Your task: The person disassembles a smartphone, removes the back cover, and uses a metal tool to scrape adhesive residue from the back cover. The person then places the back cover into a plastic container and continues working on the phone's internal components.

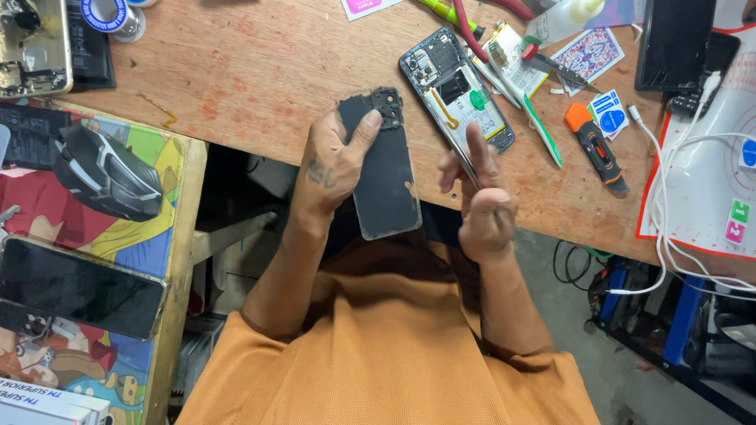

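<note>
A: Status?

B: Landmark is the worn wooden bench (260, 71). The opened black phone chassis (457, 88) lies flat on it, insides up.

A: Back cover?

B: My left hand (335, 161) pinches the black plastic rear panel (383, 169) at the bench's near edge, tilted for access.

A: Right?

B: My right hand (482, 206) is curled around thin metal tweezers (466, 161), forefinger raised.
</note>
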